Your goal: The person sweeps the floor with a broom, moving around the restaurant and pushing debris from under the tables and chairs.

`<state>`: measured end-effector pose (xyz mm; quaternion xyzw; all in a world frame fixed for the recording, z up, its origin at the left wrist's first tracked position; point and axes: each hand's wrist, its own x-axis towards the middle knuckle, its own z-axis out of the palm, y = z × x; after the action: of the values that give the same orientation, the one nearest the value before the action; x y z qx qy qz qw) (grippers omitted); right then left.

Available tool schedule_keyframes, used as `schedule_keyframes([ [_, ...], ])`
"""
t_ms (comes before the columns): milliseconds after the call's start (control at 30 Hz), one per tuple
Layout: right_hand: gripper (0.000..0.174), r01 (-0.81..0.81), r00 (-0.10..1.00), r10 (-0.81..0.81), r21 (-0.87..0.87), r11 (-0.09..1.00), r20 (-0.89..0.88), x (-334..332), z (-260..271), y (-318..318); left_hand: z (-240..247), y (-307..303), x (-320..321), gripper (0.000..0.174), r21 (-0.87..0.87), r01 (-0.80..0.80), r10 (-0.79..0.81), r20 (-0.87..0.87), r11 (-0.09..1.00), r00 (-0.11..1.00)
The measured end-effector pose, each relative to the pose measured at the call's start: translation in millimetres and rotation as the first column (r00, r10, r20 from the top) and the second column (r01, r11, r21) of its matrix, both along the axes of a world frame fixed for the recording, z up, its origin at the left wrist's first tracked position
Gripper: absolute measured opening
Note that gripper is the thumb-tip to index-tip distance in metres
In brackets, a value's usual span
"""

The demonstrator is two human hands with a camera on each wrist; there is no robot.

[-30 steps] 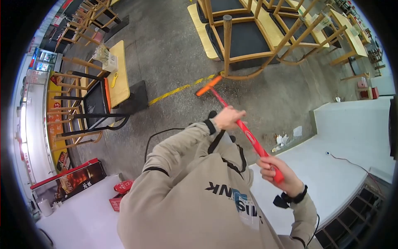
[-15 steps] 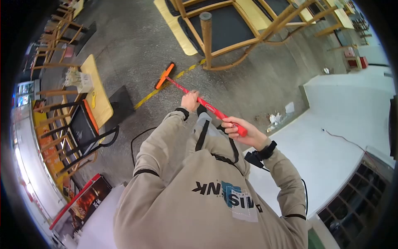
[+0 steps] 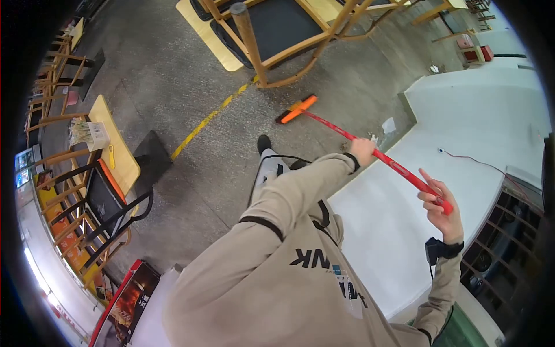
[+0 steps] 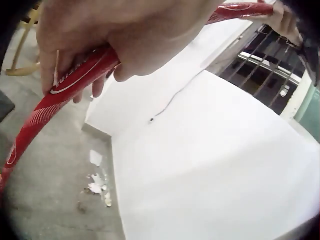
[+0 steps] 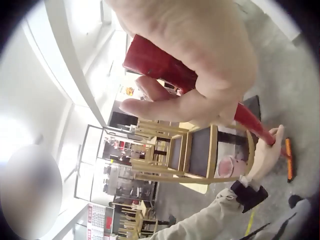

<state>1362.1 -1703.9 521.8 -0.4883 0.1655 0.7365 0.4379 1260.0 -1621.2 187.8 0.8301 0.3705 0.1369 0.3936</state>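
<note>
A broom with a red handle [image 3: 399, 167] and an orange head [image 3: 297, 109] with dark bristles slants across the head view, its head down at the grey floor. Partway along the handle, my left hand [image 3: 363, 151] grips it; the left wrist view shows the fingers [image 4: 49, 70] wrapped around the red shaft. Up at the handle's top end, my right hand [image 3: 442, 205] holds it between thumb and curled fingers, with one finger sticking out. Beyond the left hand, a white sheet [image 3: 389, 125] and crumpled white scraps [image 4: 97, 186] lie on the floor beside the white wall.
A wooden table [image 3: 115, 147] with chairs stands at left. Another table at the top carries an upturned chair [image 3: 283, 29]. A yellow line [image 3: 211, 118] crosses the floor. To the right are a low white wall [image 3: 462, 110] and a dark grate [image 3: 503, 237].
The broom head first swung left across the yellow line, then back right toward the white wall. Both hands moved right with the handle, and the view shifted.
</note>
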Motion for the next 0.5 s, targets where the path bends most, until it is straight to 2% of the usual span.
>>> schedule_keyframes([
  [33, 0.036, 0.007, 1.000, -0.007, 0.001, 1.000, 0.010, 8, 10, -10, 3, -13, 24, 0.011, -0.009, 0.015, -0.015, 0.034, 1.000, 0.999],
  [100, 0.036, -0.038, 0.986, 0.036, 0.006, 0.999, 0.165, 27, 27, -35, 11, -39, 66, 0.010, 0.003, 0.062, -0.062, 0.082, 0.998, 0.995],
  [133, 0.036, -0.026, 0.984, 0.025, 0.002, 1.000, 0.177, 31, 33, -44, 25, -45, 77, 0.011, 0.008, 0.144, -0.145, 0.089, 0.989, 0.986],
  [200, 0.040, -0.156, 0.932, 0.106, 0.120, 0.980, 0.347, 36, 44, -52, 38, -57, 100, 0.013, 0.075, 0.200, -0.210, 0.165, 0.977, 0.964],
  [233, 0.041, -0.191, 0.864, 0.125, 0.086, 0.978, 0.488, 25, 52, -48, 50, -59, 101, 0.013, 0.077, 0.204, -0.214, 0.164, 0.976, 0.963],
  [267, 0.040, -0.276, 0.817, 0.165, 0.124, 0.953, 0.552, 26, 53, -51, 63, -60, 101, 0.016, 0.058, 0.217, -0.224, 0.211, 0.975, 0.951],
  [333, 0.040, -0.371, 0.765, 0.203, 0.159, 0.915, 0.612, 21, 57, -50, 87, -60, 93, 0.019, 0.032, 0.224, -0.225, 0.238, 0.974, 0.945],
  [367, 0.040, -0.374, 0.775, 0.209, 0.165, 0.913, 0.597, 18, 60, -49, 96, -58, 84, 0.023, 0.024, 0.221, -0.218, 0.285, 0.975, 0.933],
  [433, 0.041, -0.563, 0.709, 0.328, 0.221, 0.796, 0.625, 12, 68, -45, 115, -52, 62, 0.032, 0.015, 0.207, -0.201, 0.312, 0.978, 0.929],
  [467, 0.041, -0.573, 0.717, 0.340, 0.236, 0.785, 0.608, 10, 72, -41, 122, -49, 50, 0.032, 0.012, 0.188, -0.184, 0.289, 0.982, 0.939],
  [500, 0.042, -0.652, 0.658, 0.387, 0.231, 0.722, 0.646, 6, 76, -39, 127, -46, 37, 0.032, 0.020, 0.138, -0.138, 0.293, 0.990, 0.946],
])
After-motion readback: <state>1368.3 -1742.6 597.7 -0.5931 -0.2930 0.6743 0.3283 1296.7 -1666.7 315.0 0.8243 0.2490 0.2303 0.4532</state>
